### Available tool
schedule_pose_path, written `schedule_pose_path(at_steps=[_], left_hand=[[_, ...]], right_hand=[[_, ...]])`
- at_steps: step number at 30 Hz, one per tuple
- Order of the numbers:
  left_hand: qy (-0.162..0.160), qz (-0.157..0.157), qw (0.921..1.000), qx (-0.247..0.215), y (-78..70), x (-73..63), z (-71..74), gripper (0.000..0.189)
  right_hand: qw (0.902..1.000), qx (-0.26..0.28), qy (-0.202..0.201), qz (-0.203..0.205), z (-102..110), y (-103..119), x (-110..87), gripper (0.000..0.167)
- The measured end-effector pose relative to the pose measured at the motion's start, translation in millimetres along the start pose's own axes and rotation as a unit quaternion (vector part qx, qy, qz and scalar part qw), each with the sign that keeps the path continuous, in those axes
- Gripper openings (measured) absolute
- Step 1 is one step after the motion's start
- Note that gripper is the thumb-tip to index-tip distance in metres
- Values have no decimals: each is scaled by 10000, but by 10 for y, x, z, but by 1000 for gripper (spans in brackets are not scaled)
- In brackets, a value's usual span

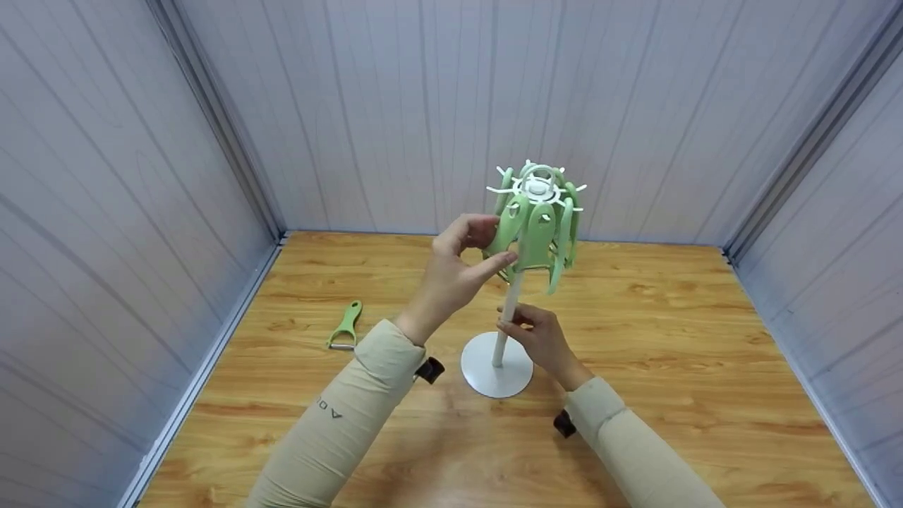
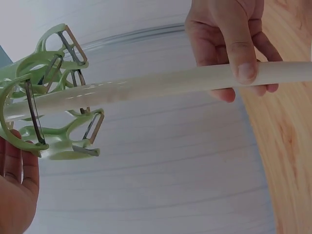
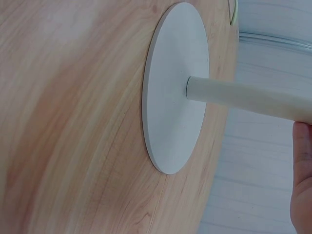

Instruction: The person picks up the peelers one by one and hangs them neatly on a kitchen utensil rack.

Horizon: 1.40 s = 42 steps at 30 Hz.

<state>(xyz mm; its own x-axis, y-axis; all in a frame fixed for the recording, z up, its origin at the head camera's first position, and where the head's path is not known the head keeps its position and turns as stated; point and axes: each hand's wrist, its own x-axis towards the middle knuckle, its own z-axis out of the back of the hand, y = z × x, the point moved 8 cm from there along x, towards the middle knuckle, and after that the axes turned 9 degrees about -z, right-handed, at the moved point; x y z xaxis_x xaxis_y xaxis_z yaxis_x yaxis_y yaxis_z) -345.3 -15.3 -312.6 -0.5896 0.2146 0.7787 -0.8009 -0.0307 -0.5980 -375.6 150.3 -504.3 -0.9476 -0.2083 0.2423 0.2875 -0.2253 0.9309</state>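
A white stand with a round base (image 1: 487,381) and an upright pole (image 1: 513,289) rises from the table. Around its hooked top ring (image 1: 536,189) hang several green peelers (image 1: 540,236), blades downward. My left hand (image 1: 448,271) holds one peeler (image 1: 505,234) at the stand's left side, thumb in front and fingers behind. Lower down, my right hand (image 1: 544,343) grips the pole above the base. The left wrist view shows the right thumb (image 2: 245,70) across the pole and the peelers' metal blades (image 2: 35,109). In the right wrist view the base (image 3: 173,122) lies flat on the tabletop.
Another green peeler (image 1: 347,326) lies on the wooden table (image 1: 670,367), left of the stand, blade end toward me. Pale panelled walls (image 1: 367,106) enclose the table at the back and both sides. Black straps (image 1: 429,370) show at my sleeves.
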Motion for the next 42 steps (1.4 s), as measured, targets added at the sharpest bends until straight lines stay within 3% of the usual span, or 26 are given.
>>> schedule_pose_path(at_steps=[11,16,27,42], left_hand=[[5,-209,9998,-19,33,-26,41,41],[-4,-137,9999,3,97,-63,119,39],[-103,200,9984,513,341,-266,410,37],[-204,531,9935,986,692,-615,851,34]], right_hand=[[9998,-170,-17,72,14,-3,1,23],[9998,-162,-53,68,22,-4,-1,23],[9994,-81,-2,-323,3,-36,5,25],[9997,-11,35,-225,-11,-12,-7,25]])
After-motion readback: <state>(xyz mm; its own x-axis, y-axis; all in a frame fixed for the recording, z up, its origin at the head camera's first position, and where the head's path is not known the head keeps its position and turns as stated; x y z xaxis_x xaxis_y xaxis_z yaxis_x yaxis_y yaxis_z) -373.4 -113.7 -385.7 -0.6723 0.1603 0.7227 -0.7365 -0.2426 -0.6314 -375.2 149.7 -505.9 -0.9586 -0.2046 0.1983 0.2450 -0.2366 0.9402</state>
